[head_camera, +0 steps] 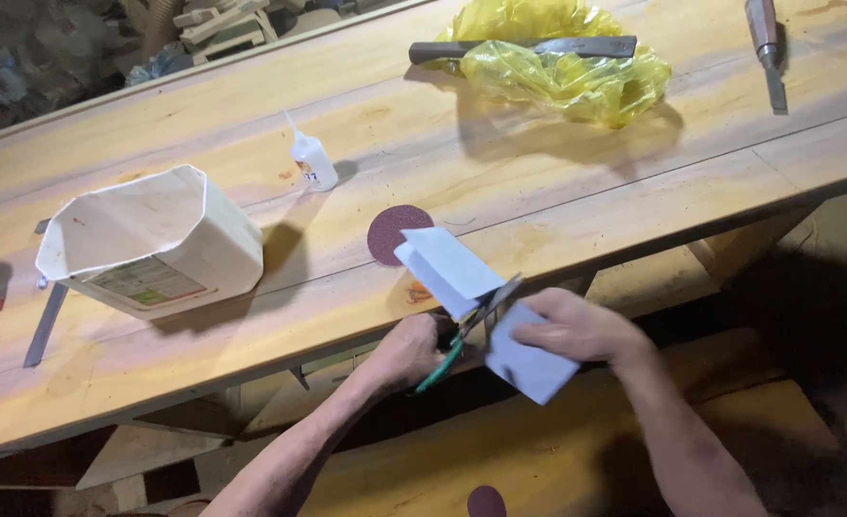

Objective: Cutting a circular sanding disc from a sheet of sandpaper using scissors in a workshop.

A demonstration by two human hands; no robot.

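Left hand (409, 349): wrapped around green-handled scissors (468, 330), lower centre; blades in the sheet
Right hand (577, 328): pinching white sheet (462, 273), just off the table (586, 191) edge
Nearby: dark red disc (390, 230); glue bottle (313, 163); white tub (146, 244) at left

A long wooden workbench (577, 201) carried a white cut container (151, 244) near its left end, a small glue bottle (312, 161), a dark red sanding disc (392, 232) near the front edge, and a yellow plastic bag (562, 67) at the back edge.
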